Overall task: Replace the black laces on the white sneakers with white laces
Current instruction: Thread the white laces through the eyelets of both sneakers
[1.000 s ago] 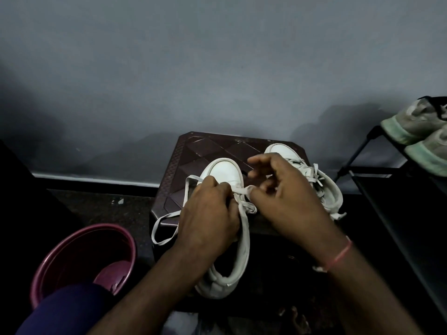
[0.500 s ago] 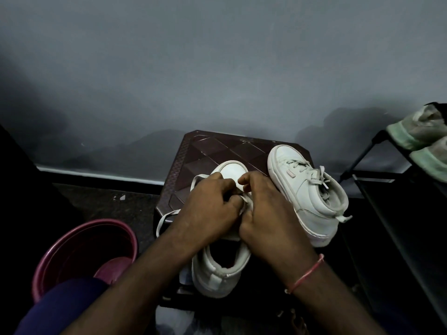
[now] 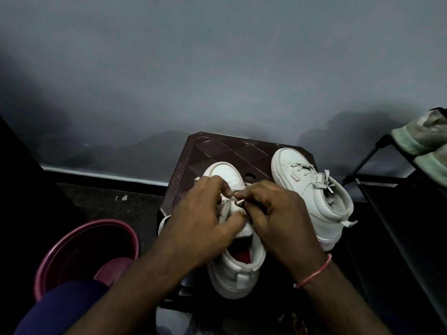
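White lace tip pinched in my right grip, left grip clamping the sneaker; I'd thread flat, untwisted.

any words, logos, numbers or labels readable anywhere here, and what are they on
No text in this view can be read.
Small pink tab on the side of the laced sneaker: too small and blurred to read.
Sneaker being laced, white lace, brown stool, pink bucket, shoes on the rack: no lettering visible.
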The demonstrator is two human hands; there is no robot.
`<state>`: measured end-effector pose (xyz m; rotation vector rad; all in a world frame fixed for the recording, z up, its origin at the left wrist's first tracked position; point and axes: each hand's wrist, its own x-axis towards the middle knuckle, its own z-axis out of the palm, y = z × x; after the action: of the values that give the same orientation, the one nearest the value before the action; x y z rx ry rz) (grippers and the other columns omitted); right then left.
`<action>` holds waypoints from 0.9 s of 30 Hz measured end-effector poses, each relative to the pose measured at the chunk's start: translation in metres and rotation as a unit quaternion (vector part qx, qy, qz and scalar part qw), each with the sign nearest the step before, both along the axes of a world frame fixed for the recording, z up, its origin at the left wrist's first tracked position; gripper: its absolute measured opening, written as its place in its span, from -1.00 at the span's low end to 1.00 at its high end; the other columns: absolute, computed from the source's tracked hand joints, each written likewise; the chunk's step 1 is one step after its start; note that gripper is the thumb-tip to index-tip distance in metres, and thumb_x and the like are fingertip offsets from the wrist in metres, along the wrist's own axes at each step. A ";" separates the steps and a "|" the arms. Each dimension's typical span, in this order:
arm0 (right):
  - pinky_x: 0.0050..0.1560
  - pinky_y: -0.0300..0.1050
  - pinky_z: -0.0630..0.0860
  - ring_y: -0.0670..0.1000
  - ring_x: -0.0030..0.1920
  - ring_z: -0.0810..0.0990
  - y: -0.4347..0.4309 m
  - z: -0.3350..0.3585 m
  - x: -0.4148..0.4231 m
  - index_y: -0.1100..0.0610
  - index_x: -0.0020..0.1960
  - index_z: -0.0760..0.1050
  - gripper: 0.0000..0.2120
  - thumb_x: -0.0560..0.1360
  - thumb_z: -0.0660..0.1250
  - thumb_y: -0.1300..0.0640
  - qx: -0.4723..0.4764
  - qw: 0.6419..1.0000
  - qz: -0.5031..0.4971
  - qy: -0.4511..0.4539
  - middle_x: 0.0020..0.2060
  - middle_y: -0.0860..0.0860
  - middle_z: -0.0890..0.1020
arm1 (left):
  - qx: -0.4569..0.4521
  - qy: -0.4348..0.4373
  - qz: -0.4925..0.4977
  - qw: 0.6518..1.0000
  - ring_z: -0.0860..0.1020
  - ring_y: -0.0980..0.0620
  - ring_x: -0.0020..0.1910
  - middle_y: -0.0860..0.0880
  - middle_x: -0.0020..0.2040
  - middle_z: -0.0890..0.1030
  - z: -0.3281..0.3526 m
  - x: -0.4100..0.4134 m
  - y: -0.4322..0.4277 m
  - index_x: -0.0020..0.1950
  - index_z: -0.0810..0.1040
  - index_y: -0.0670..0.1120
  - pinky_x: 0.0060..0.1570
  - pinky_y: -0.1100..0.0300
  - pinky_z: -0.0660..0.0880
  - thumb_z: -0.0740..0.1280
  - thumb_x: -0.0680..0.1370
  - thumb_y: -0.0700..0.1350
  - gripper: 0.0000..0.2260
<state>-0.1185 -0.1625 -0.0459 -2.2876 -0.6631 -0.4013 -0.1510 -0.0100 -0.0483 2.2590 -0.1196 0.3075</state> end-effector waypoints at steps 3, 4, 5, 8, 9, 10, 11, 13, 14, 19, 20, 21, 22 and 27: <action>-0.09 -0.06 0.54 -0.05 -0.08 0.56 0.000 -0.001 0.001 -0.02 -0.01 0.69 -0.76 0.41 0.29 0.11 -0.011 0.999 -0.024 -0.044 -0.20 -0.29 0.59 | 0.033 0.031 0.056 0.997 0.50 0.20 -0.18 0.12 -0.14 0.52 -0.007 -0.003 -0.001 -0.02 0.46 0.07 -0.17 0.16 0.49 0.36 0.38 0.10 -0.76; -0.07 0.00 0.54 -0.03 -0.05 0.56 0.000 -0.002 0.001 -0.04 0.03 0.68 -0.75 0.40 0.33 0.13 -0.005 0.998 -0.028 -0.049 -0.20 -0.34 0.53 | 0.027 0.011 0.076 0.997 0.51 0.18 -0.23 0.11 -0.19 0.55 -0.008 -0.003 -0.001 -0.08 0.49 0.04 -0.20 0.15 0.48 0.33 0.38 0.10 -0.80; -0.03 0.07 0.55 -0.04 -0.02 0.58 0.000 -0.002 0.002 -0.07 0.08 0.65 -0.72 0.41 0.36 0.13 0.007 0.999 -0.027 -0.034 -0.16 -0.33 0.53 | 0.019 -0.005 0.094 0.995 0.52 0.17 -0.27 0.10 -0.23 0.57 -0.010 -0.002 -0.001 -0.13 0.52 0.01 -0.24 0.16 0.47 0.30 0.37 0.09 -0.81; 0.03 -0.04 0.58 -0.21 -0.03 0.64 -0.002 -0.001 0.004 -0.05 0.08 0.55 -0.76 0.44 0.43 0.15 0.061 0.997 -0.003 0.055 -0.12 -0.18 0.66 | -0.015 -0.026 0.118 0.993 0.54 0.13 -0.28 0.07 -0.25 0.61 -0.015 -0.003 0.000 -0.14 0.61 -0.05 -0.23 0.11 0.49 0.25 0.38 0.05 -0.76; -0.02 -0.16 0.58 -0.25 -0.08 0.64 -0.002 0.000 0.004 0.00 0.02 0.55 -0.80 0.44 0.46 0.17 0.071 0.995 0.000 0.066 -0.15 -0.17 0.67 | -0.030 -0.025 0.118 0.992 0.56 0.11 -0.26 0.07 -0.25 0.61 -0.015 -0.004 0.000 -0.13 0.63 -0.06 -0.22 0.07 0.51 0.24 0.39 0.04 -0.76; -0.08 -0.25 0.56 -0.27 -0.11 0.63 -0.002 0.001 0.004 0.04 -0.04 0.56 -0.85 0.44 0.48 0.19 0.078 0.995 0.002 0.067 -0.18 -0.17 0.67 | -0.045 -0.021 0.116 0.992 0.57 0.11 -0.25 0.07 -0.25 0.62 -0.016 -0.004 0.000 -0.13 0.63 -0.05 -0.21 0.03 0.52 0.23 0.40 0.04 -0.75; -0.12 -0.28 0.55 -0.26 -0.12 0.64 -0.002 0.002 0.004 0.07 -0.08 0.58 -0.88 0.43 0.49 0.20 0.090 0.994 0.002 0.070 -0.20 -0.17 0.67 | -0.060 -0.019 0.115 0.991 0.58 0.11 -0.25 0.07 -0.25 0.63 -0.016 -0.004 0.000 -0.13 0.64 -0.04 -0.22 0.03 0.53 0.22 0.41 0.04 -0.75; -0.14 -0.27 0.56 -0.24 -0.14 0.64 -0.001 0.003 0.003 0.10 -0.11 0.60 -0.91 0.43 0.49 0.21 0.115 0.990 0.005 0.081 -0.22 -0.17 0.67 | -0.088 -0.016 0.124 0.988 0.58 0.11 -0.27 0.08 -0.27 0.63 -0.019 -0.003 0.002 -0.13 0.66 -0.03 -0.24 0.06 0.52 0.21 0.42 0.04 -0.73; -0.14 -0.25 0.56 -0.23 -0.15 0.64 -0.001 0.003 0.002 0.11 -0.11 0.60 -0.92 0.43 0.49 0.21 0.118 0.990 0.006 0.083 -0.23 -0.17 0.67 | -0.104 -0.013 0.129 0.986 0.57 0.11 -0.31 0.08 -0.30 0.63 -0.020 -0.002 0.002 -0.14 0.66 -0.02 -0.28 0.08 0.50 0.20 0.43 0.04 -0.73; 0.06 -0.10 0.47 -0.10 -0.12 0.58 0.002 0.003 0.001 0.02 -0.16 0.59 -0.97 0.40 0.41 0.10 -0.007 0.999 -0.009 -0.039 -0.19 -0.13 0.66 | -0.149 -0.015 0.138 0.979 0.48 0.13 -0.39 0.04 -0.36 0.56 -0.025 0.000 -0.003 -0.26 0.55 -0.07 -0.38 0.23 0.36 0.20 0.43 0.00 -0.80; 0.12 -0.13 0.40 -0.07 -0.10 0.57 0.003 0.003 0.001 0.02 -0.18 0.58 -0.97 0.39 0.39 0.13 -0.040 0.996 -0.005 -0.074 -0.19 -0.12 0.66 | -0.154 -0.017 0.138 0.978 0.48 0.11 -0.38 0.03 -0.37 0.55 -0.026 0.001 -0.004 -0.26 0.54 -0.09 -0.38 0.20 0.37 0.20 0.43 -0.01 -0.79; 0.17 -0.14 0.38 -0.06 -0.10 0.58 0.004 0.002 -0.001 0.03 -0.19 0.57 -0.94 0.39 0.37 0.18 -0.043 0.996 0.005 -0.084 -0.20 -0.11 0.66 | -0.156 -0.021 0.138 0.978 0.49 0.08 -0.37 0.01 -0.37 0.55 -0.027 0.002 -0.005 -0.27 0.53 -0.12 -0.38 0.17 0.38 0.20 0.44 -0.02 -0.78; 0.17 -0.14 0.42 -0.05 -0.11 0.61 0.004 0.004 -0.005 0.04 -0.20 0.58 -0.90 0.40 0.39 0.23 -0.006 0.998 0.020 -0.057 -0.23 -0.11 0.66 | -0.157 -0.023 0.139 0.977 0.48 0.06 -0.36 0.00 -0.38 0.54 -0.028 0.003 -0.005 -0.28 0.52 -0.13 -0.37 0.15 0.38 0.20 0.44 -0.02 -0.78; -0.17 -0.05 0.64 0.12 -0.29 0.69 0.005 0.039 -0.021 0.11 -0.27 0.62 -0.88 0.22 0.49 0.26 0.481 0.811 0.122 0.311 -0.31 0.21 0.68 | -0.157 -0.030 0.134 0.978 0.45 0.13 -0.38 0.04 -0.39 0.52 -0.031 0.007 -0.005 -0.29 0.51 -0.10 -0.37 0.27 0.34 0.26 0.45 0.00 -0.79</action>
<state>-0.1398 -0.1571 -0.0066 -1.2039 -0.2786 0.1480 -0.1440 -0.0150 -0.0792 1.9517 0.1938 0.5010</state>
